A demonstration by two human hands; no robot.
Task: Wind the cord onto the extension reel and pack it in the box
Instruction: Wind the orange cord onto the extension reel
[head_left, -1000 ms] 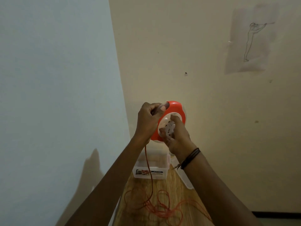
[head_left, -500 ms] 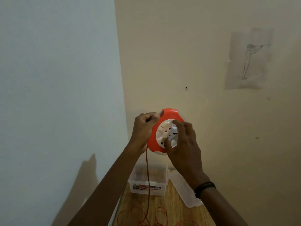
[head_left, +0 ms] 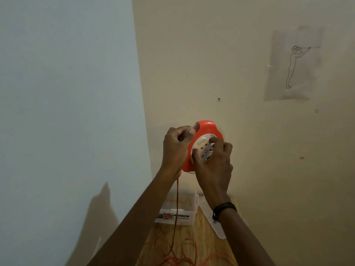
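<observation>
I hold an orange extension reel [head_left: 206, 127] with a white socket face up in front of the wall. My left hand [head_left: 176, 148] grips its left edge. My right hand [head_left: 215, 162] lies over the white face, fingers curled on it. A thin orange cord [head_left: 176, 208] hangs straight down from under my left hand to a loose tangle on the wooden table [head_left: 203, 235]. A clear plastic box [head_left: 177, 214] with a label stands on the table below the reel, and its clear lid [head_left: 213, 221] lies beside it on the right.
A pale blue wall is on the left and a cream wall straight ahead, meeting in a corner behind the box. A sheet with a line drawing of a figure [head_left: 294, 64] hangs on the cream wall. The table is narrow.
My right hand has turned on the white face, from pinching its middle to lying over it with fingers curled. The reel stays held up while the view shifts slightly.
</observation>
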